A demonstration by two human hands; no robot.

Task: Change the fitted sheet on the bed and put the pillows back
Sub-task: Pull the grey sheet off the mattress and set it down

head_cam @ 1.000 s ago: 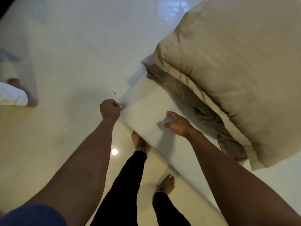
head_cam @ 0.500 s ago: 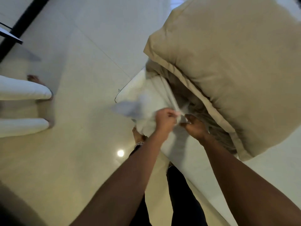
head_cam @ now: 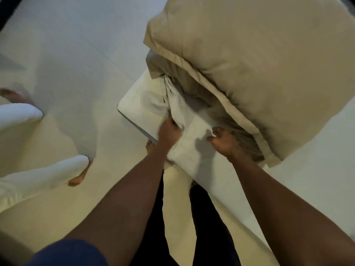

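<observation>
A white fitted sheet (head_cam: pixel 192 150) is pulled back off the mattress corner (head_cam: pixel 138 106), which shows bare and cream-coloured. My left hand (head_cam: pixel 169 131) grips a bunched fold of the sheet at that corner. My right hand (head_cam: pixel 223 142) pinches the sheet's edge just to the right, close under a big beige pillow (head_cam: pixel 259 70). The pillow lies on the bed over a crumpled beige cover (head_cam: pixel 194 89) that spills toward the corner.
Another person in white trousers (head_cam: pixel 38 175) stands barefoot on the pale tiled floor (head_cam: pixel 76 54) to the left. My own legs and bare feet are against the side of the bed below my hands.
The sheet has come off the mattress corner and is bunched further toward the pillow. Both hands moved with it along the bed. The other person stepped closer.
</observation>
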